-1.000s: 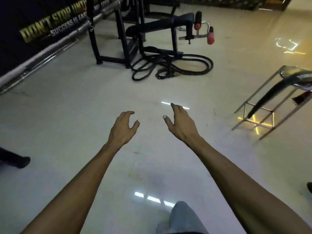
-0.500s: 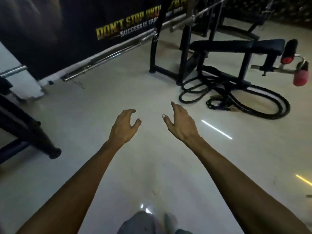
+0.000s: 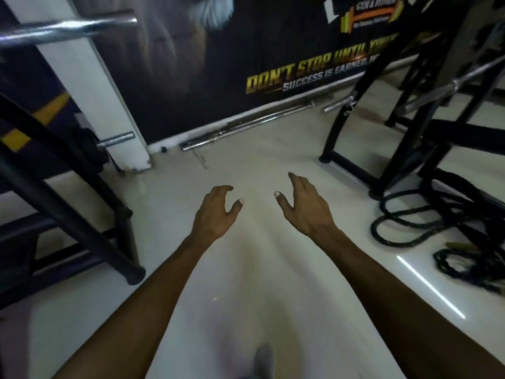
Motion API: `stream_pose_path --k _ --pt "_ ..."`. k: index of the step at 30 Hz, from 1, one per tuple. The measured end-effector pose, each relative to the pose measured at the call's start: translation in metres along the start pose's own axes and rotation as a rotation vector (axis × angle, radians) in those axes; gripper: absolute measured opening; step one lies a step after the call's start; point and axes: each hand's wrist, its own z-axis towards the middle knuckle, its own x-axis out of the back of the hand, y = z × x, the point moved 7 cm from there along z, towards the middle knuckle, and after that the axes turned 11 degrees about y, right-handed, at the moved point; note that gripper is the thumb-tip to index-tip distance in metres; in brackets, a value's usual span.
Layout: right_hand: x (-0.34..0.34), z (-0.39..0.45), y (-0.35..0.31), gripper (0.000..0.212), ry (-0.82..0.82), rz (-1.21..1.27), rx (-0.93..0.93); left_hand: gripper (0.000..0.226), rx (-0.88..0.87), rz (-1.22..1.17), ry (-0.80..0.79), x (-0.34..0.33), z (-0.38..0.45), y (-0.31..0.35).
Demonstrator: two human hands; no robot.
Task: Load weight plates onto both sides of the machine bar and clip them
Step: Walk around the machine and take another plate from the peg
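My left hand (image 3: pixel 214 212) and my right hand (image 3: pixel 306 206) are stretched out in front of me over the pale floor, fingers apart and curled, holding nothing. A chrome machine bar (image 3: pixel 68 30) crosses the upper left corner, its end bare. Lower on the left, a black weight plate (image 3: pixel 88 146) sits on a short chrome peg (image 3: pixel 116 138) of a black frame (image 3: pixel 68 212). Both hands are well clear of the bar and the plate. No clip is visible.
A dark wall banner (image 3: pixel 308 75) with yellow lettering runs along the back. Loose chrome bars (image 3: pixel 246 127) lie at the wall's foot. A black rack (image 3: pixel 396 127) with a barbell (image 3: pixel 448 88) stands at right, with coiled black ropes (image 3: pixel 426 228) on the floor beside it. A white pillar (image 3: pixel 103 105) stands left.
The view has swung left: the rack and ropes slid to the right edge, and the black frame, plate and chrome bar came into view. My hands kept the same open pose.
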Motion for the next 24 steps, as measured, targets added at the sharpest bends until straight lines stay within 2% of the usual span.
stream_pose_path --k 8,15,24 --pt "-0.074 0.175 -0.028 0.066 -0.013 0.084 0.095 0.055 0.071 0.048 0.102 0.009 0.157 -0.040" --pt "-0.155 0.311 -0.036 0.068 -0.106 0.159 0.189 0.056 0.182 0.119 0.171 -0.002 0.267 -0.083" --pt "-0.226 0.478 -0.062 0.067 -0.229 0.186 0.369 0.058 0.378 0.179 0.297 0.001 0.400 -0.126"
